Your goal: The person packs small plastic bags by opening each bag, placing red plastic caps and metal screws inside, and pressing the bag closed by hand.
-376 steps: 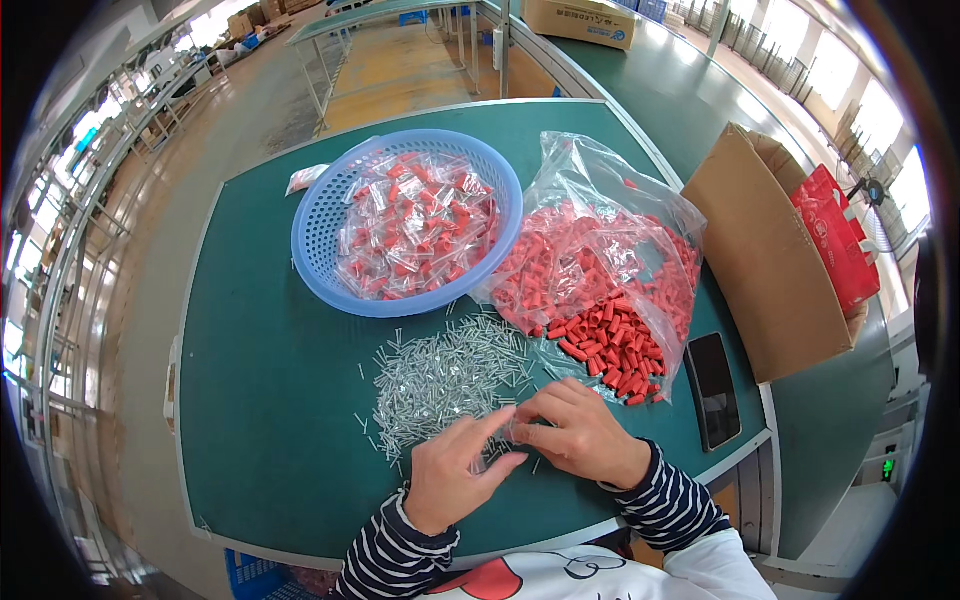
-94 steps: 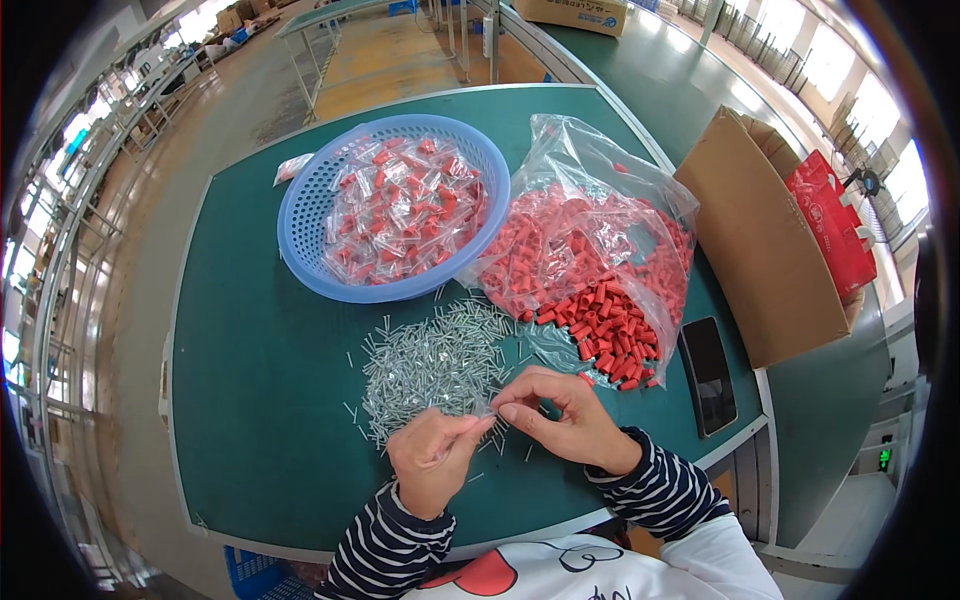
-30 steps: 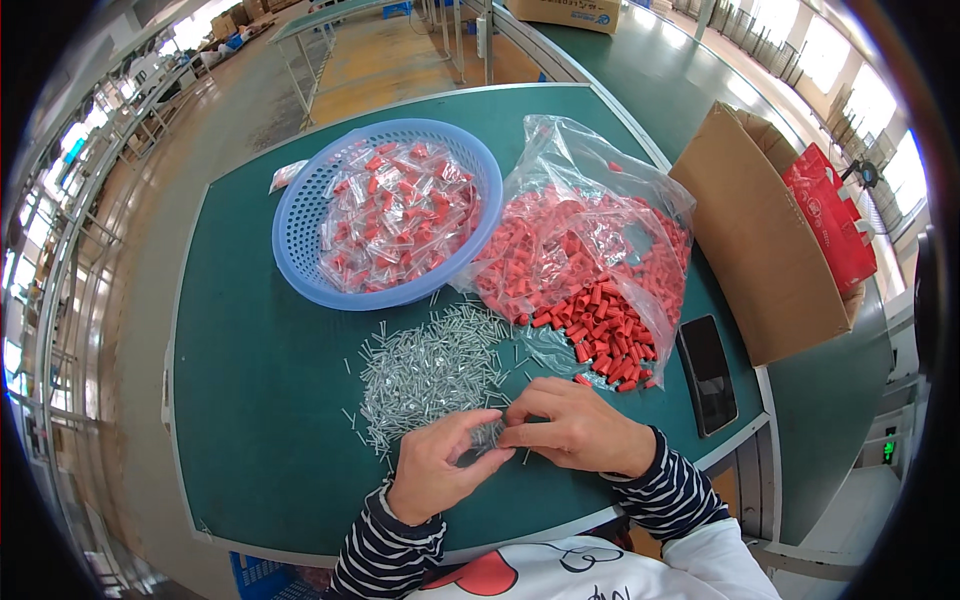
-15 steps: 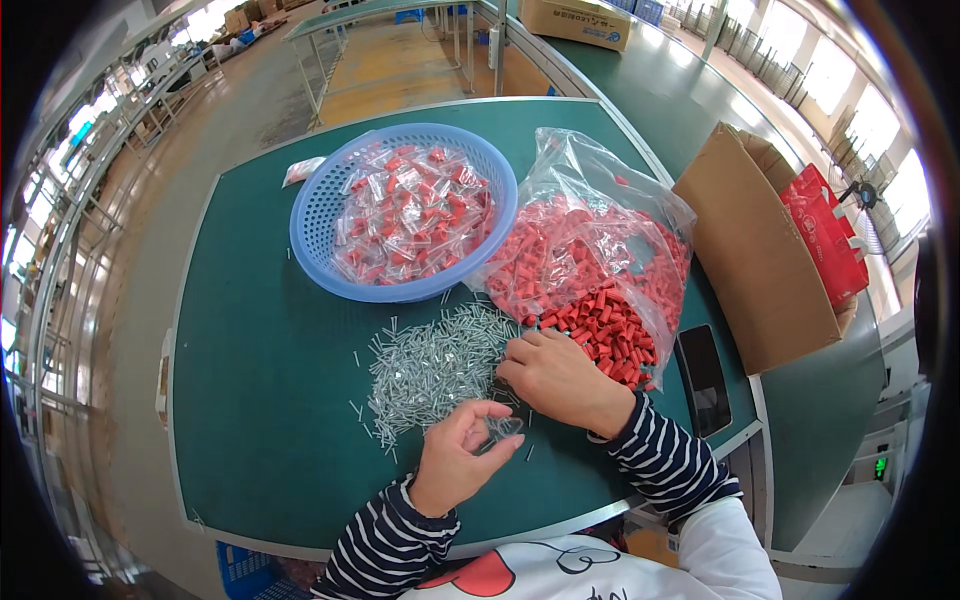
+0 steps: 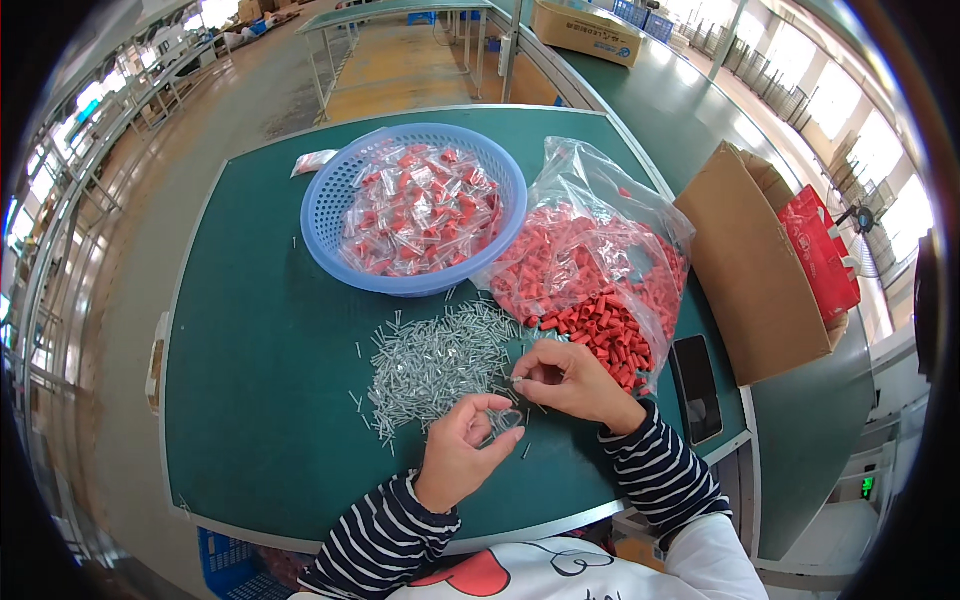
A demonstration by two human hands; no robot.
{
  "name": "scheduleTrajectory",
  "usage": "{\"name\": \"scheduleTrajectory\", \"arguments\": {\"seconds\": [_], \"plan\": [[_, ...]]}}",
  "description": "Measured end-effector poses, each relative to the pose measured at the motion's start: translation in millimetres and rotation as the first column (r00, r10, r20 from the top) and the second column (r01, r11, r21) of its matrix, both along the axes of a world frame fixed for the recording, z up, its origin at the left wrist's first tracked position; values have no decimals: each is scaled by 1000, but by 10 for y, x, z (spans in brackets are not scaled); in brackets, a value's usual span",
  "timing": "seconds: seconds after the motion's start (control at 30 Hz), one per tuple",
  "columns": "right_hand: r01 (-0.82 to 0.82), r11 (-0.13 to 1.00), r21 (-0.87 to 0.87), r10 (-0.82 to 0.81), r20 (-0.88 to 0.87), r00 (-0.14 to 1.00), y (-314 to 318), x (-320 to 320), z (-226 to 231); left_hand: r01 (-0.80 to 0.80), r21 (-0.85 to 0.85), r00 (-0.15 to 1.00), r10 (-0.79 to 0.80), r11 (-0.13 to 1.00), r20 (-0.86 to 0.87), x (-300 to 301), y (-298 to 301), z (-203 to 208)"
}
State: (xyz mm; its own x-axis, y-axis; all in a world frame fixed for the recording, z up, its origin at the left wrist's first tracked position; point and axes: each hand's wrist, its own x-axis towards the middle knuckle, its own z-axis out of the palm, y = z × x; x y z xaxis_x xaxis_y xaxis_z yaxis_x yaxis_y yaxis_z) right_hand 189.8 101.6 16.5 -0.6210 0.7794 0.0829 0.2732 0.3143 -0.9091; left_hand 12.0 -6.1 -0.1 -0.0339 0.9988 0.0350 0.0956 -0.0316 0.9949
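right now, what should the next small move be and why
Probably bring the right hand to the bag: its fingertips seem to pinch a small piece at the edge of the screws, and the left hand holds the clear bag close by, between thumb and fingers. I can't tell which way its mouth faces.

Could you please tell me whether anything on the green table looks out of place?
Only slightly: a few screws lie outside the main pile, including one right of the left hand, so they look like strays.
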Motion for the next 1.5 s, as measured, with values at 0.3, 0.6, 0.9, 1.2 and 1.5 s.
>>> {"name": "scheduleTrajectory", "arguments": {"seconds": [0.3, 0.6, 0.9, 1.2, 1.5], "plan": [[-101, 892, -440, -58, -334, 941, -249, 46, 43, -13, -3, 1000, 13, 1000, 13, 25, 0, -55], [-69, 973, -222, 15, -235, 972, -364, 60, 181, -31, 19, 999, 31, 999, 8, 61, -3, -67], [191, 751, 632, -406, 215, 888, -1, 537, 123, -13, 31, 997, 15, 999, -73, 78, 5, -24], [-64, 681, 729, -414, 456, 788, 104, 419, -64, -4, -1, 999, 4, 1000, -41, 119, -67, -138], [-225, 735, 640, -334, 630, 701, 310, 314, -70, -14, 71, 998, 19, 997, -58, 89, -7, -175]]}}
